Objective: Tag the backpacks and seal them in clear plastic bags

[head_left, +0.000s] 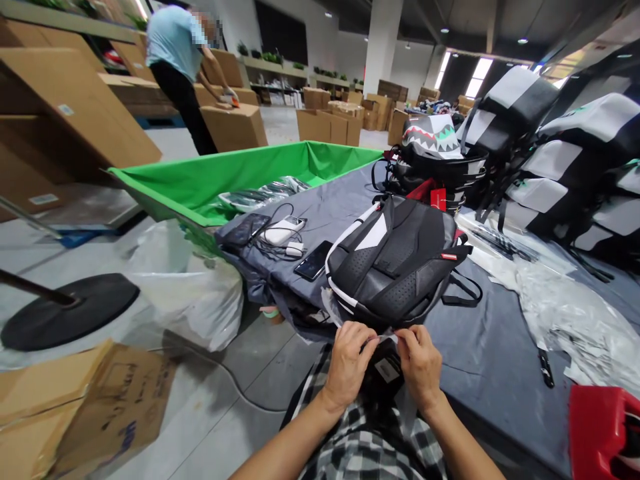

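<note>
My left hand (350, 365) and my right hand (421, 365) are side by side at the table's near edge, each closed in a pinch. Between them they grip the upper edge of a clear plastic bag (388, 373), which hangs over my lap and shows dark with a whitish label. Just beyond my fingertips, a black backpack (395, 260) with white and red trim lies with its straps facing up. To its left rests a dark phone (315, 260), close to a white power bank (283, 230) with tangled cables.
Shark-mouth backpacks (433, 143) and black-and-white bags (545, 160) are stacked at right. Crumpled clear plastic (565, 307), a cutter knife (545, 369) and a red object (600, 427) lie nearer. A green-lined bin (200, 177) stands beyond; another person (175, 60) handles a carton (235, 127).
</note>
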